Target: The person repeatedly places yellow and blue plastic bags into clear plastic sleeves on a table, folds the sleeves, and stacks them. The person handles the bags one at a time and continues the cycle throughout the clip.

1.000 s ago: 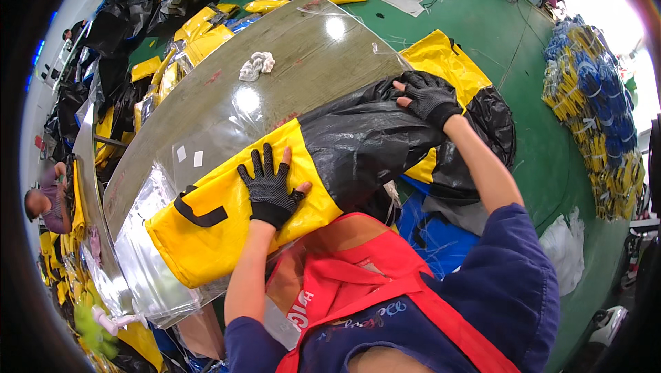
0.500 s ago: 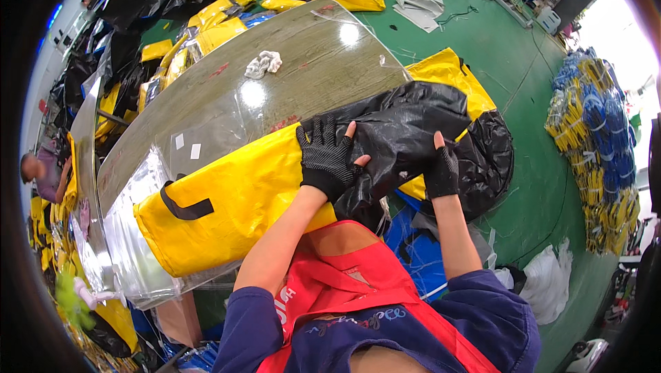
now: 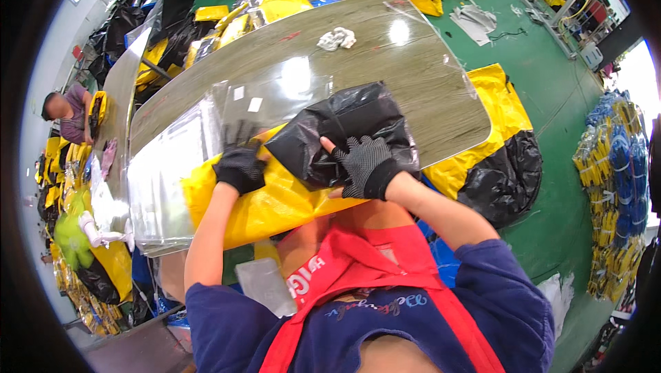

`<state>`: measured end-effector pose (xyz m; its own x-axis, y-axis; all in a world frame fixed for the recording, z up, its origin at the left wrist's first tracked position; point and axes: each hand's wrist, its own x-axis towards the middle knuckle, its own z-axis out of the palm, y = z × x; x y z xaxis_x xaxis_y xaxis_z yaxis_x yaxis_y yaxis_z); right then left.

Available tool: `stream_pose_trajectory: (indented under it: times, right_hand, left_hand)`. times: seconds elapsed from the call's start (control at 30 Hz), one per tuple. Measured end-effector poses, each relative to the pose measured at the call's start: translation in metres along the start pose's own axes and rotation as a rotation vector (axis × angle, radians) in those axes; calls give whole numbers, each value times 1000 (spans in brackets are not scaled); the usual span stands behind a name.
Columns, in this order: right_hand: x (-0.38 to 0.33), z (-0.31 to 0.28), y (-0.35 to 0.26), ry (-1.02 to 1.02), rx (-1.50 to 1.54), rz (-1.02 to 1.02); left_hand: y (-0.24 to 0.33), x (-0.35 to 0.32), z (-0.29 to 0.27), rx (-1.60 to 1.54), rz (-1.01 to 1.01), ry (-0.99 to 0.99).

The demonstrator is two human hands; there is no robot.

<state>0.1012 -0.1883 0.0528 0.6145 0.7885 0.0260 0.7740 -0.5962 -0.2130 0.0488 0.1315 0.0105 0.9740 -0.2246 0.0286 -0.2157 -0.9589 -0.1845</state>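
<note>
A large yellow and black coated-fabric piece (image 3: pixel 282 201), bag-like in shape, lies along the near edge of the table. Its black end (image 3: pixel 344 115) is folded over onto the yellow part in a creased bundle. My right hand (image 3: pixel 372 166), in a black dotted glove with bare thumb and index fingertips, rests on the bundle with its fingers spread. Over the yellow part to the left is my left hand (image 3: pixel 241 166), gloved alike; its fingers look apart but are blurred by motion. Whether it presses the fabric I cannot tell.
Clear plastic sleeves (image 3: pixel 175 159) lie on the table (image 3: pixel 427 104), with a crumpled white cloth (image 3: pixel 337 39) farther back. Another yellow and black piece (image 3: pixel 499 146) is beyond the right edge. Bundled straps (image 3: pixel 613 194) stand far right. A co-worker (image 3: pixel 72 111) is at left.
The black end has been folded leftward over the yellow part. My right hand has moved left with it, and my left hand has shifted left off the black part. The view has also shifted.
</note>
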Motion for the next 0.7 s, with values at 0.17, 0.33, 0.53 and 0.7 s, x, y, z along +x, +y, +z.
stream_pose_trajectory:
  times: [0.17, 0.33, 0.53, 0.7]
  right_hand:
    - [49, -17, -10, -389, 145, 120]
    - [44, 50, -31, 302, 0, -118]
    - [53, 40, -59, 187, 59, -52]
    - [65, 54, -61, 77, 231, -75]
  left_hand:
    - [-33, -96, -1, -22, -637, 502]
    - [-82, -185, 43, -1174, -1079, 45]
    - [-66, -165, 6, -2125, -860, 160]
    - [-54, -161, -12, -2095, -668, 276]
